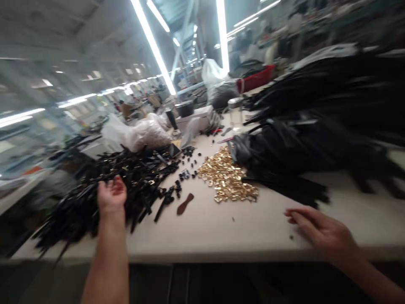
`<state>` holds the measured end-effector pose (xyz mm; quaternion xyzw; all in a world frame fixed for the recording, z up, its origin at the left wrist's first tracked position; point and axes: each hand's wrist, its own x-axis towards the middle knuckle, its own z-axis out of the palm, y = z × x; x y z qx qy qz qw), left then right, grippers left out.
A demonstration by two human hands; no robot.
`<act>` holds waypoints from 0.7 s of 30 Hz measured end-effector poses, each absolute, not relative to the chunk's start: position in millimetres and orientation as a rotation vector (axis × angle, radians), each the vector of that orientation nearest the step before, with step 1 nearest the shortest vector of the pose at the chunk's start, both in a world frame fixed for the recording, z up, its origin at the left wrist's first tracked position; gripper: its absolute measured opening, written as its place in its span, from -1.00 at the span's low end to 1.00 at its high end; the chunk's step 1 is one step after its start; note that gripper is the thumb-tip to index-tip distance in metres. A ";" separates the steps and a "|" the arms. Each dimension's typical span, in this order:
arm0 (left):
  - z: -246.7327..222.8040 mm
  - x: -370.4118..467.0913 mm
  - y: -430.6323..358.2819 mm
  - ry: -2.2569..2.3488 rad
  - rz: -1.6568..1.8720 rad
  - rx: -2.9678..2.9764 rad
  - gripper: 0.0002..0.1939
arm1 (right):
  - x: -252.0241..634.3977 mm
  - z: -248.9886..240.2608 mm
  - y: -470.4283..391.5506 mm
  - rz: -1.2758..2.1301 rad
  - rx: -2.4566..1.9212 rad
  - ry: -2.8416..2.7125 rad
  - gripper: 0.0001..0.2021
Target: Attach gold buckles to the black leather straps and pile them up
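Observation:
My left hand [112,194] is held over a heap of black straps [133,169] with small gold metal pieces among them. Its palm faces up, the fingers are loosely curled and apart, and nothing shows in it. To the right, my right hand [319,230] is low over the pale tabletop [215,232], its fingers and thumb close together. Blur hides whether anything thin is between them. Just beyond that hand end some long black strips [291,188]. Between the hands lies a pile of small gold metal fittings [228,177].
A brown, waisted piece [185,204] lies left of the gold pile, near scattered small black pieces [186,174]. Farther back stand a clear jar [236,116], a white box [199,118] and plastic bags [136,133]. Large black bundles [332,93] fill the right side.

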<state>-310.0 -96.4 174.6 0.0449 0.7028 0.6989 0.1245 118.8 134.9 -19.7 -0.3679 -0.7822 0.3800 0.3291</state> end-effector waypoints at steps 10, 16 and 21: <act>53.0 -194.1 -75.7 1.754 2.035 0.239 -0.45 | 135.5 24.2 168.1 0.277 -0.834 -2.177 -0.82; 27.1 -101.0 -68.9 1.663 1.799 0.462 -0.47 | 94.3 35.4 188.1 0.078 -1.010 -2.603 -0.85; 9.6 -68.7 -80.0 1.674 1.761 0.480 -0.55 | 64.7 40.2 202.6 0.134 -1.076 -2.703 -0.87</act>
